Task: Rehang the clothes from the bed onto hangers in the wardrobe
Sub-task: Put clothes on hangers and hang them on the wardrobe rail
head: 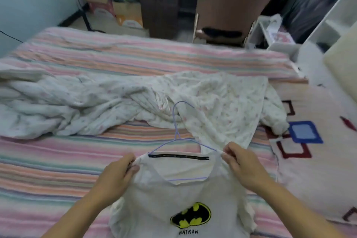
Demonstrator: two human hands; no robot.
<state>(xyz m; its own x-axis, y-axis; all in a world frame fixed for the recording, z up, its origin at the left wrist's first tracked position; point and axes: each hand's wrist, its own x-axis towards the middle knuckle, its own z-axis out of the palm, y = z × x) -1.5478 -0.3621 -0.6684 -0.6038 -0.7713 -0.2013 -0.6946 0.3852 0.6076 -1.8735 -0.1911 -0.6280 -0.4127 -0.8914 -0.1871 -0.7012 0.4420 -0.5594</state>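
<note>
Head view looks down on a white T-shirt (173,195) with a black and yellow bat emblem, lying on the striped bed (48,170) with a thin purple wire hanger (176,133) threaded through its neck. The left hand (117,174) grips the shirt's left shoulder, fingers and thumb curled and pinching the fabric. The right hand (241,162) pinches the shirt's right shoulder just where the hanger's arm disappears under the cloth, fingertips closed on the fabric. The hanger's hook rises beyond the shirt's collar, over a crumpled white floral sheet (96,106) that lies just beyond the shirt. Only the hook, the sloping arms and a short stretch of the bottom bar inside the neck opening show; the rest is covered by the shirt. The shirt's lower part is cut off by the frame's bottom edge. Beyond the shirt and the bed's far edge, a brown chair (231,6) and desk are blurred.
</note>
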